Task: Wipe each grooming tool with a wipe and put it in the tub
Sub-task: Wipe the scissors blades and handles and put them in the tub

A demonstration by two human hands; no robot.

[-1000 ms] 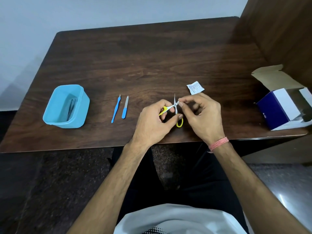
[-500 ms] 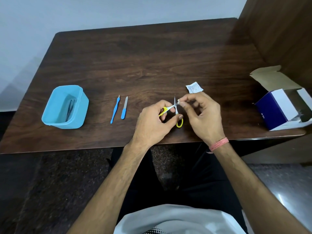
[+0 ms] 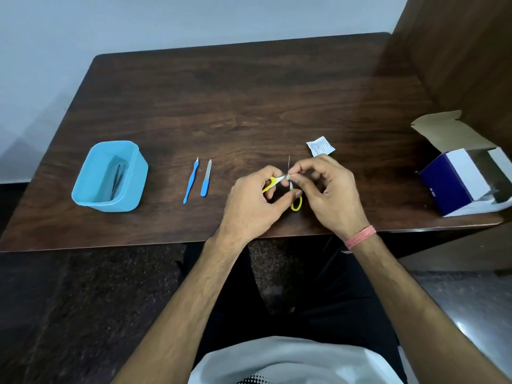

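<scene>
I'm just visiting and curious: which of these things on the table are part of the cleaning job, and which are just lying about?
Part of the job:
yellow-handled scissors
two blue-handled tools
light blue plastic tub, dark tweezers inside
both hands

Lying about:
white torn sachet
open blue-and-white cardboard box

Bare table between hands and tub (two blue tools midway), box far right.

Scissors: handle loops partly hidden under left hand and right hand. Wipe at blades too small to make out. Dark tool in tub indistinct. Box cut by right edge.
</scene>
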